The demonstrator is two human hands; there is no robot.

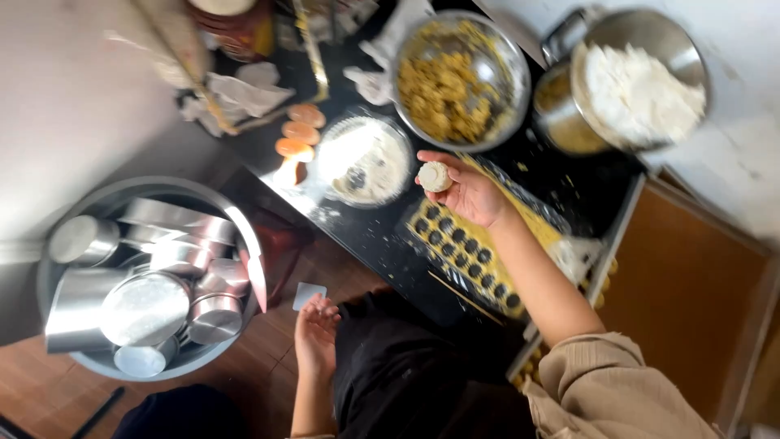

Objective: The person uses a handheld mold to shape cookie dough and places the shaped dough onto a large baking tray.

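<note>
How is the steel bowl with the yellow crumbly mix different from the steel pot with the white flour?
The steel bowl holds a yellow crumbly mix spread low; the steel pot holds white flour heaped high. The bowl stands on the black counter near the right hand; the pot sits farther right, tilted against another pot. Both are round, shiny metal.

The counter (382,236) is seen as black and glossy. The mixing bowls (504,61) and the stacked tins (146,305) are made of shiny, smooth metal. A pale, matt, slightly rough dough ball (435,176) is held. The flour (642,89) looks powdery and matt. The floor (260,358) is of reddish wood.
</note>
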